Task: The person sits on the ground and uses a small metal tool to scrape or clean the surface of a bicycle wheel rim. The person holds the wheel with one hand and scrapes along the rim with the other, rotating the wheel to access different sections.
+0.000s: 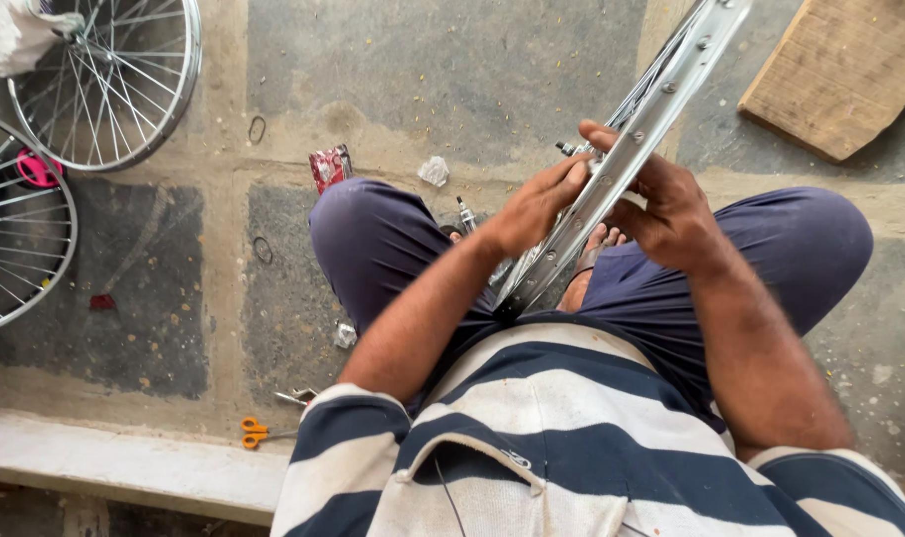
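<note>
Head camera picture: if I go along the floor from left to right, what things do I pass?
pink-hubbed spoked wheel → orange-handled scissors → red packet → crumpled white scrap → left hand → silver wheel rim → right hand → wooden board

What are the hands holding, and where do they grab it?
Both hands, left and right, grip the shiny silver metal bicycle wheel rim from either side, on its edge just above the person's lap.

Shiny metal wheel rim (632, 139), rough wooden board (840, 70), matt concrete floor (452, 70).
</note>
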